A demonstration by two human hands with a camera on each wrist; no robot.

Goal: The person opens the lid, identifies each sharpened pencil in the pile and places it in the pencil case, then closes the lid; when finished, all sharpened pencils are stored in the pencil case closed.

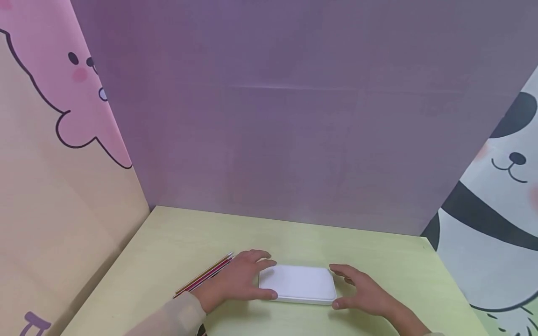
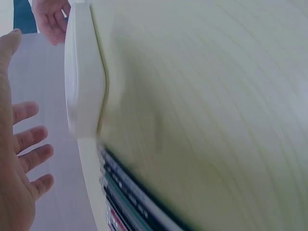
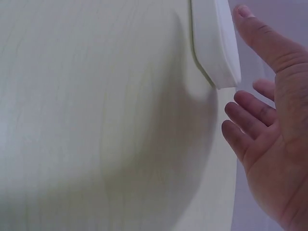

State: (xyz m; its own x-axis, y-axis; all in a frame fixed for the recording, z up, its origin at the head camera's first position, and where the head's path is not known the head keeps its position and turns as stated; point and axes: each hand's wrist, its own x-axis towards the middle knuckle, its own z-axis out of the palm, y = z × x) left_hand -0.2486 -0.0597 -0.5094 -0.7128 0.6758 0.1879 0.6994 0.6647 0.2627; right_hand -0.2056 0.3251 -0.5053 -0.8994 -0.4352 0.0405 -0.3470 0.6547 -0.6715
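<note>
A flat white rectangular case (image 1: pixel 297 283) with rounded corners lies on the table between the two hands. My left hand (image 1: pixel 239 276) is at its left end, thumb and fingers spread apart and overlapping that end in the head view. In the left wrist view the left fingers (image 2: pixel 33 159) stand spread beside the white case (image 2: pixel 86 72). At the right end my right hand (image 1: pixel 364 290) has its thumb and fingers parted around the near and far corners. The right wrist view has the right hand (image 3: pixel 269 130) with loosely bent fingers and nothing in its palm.
Several pencils (image 1: pixel 203 275) lie side by side on the pale wooden table (image 1: pixel 126 280), partly behind the left hand and wrist. A plain purple panel (image 1: pixel 294 140) stands along the table's back edge. Side panels carry a pink cartoon animal (image 1: pixel 67 79) and a panda (image 1: pixel 500 205).
</note>
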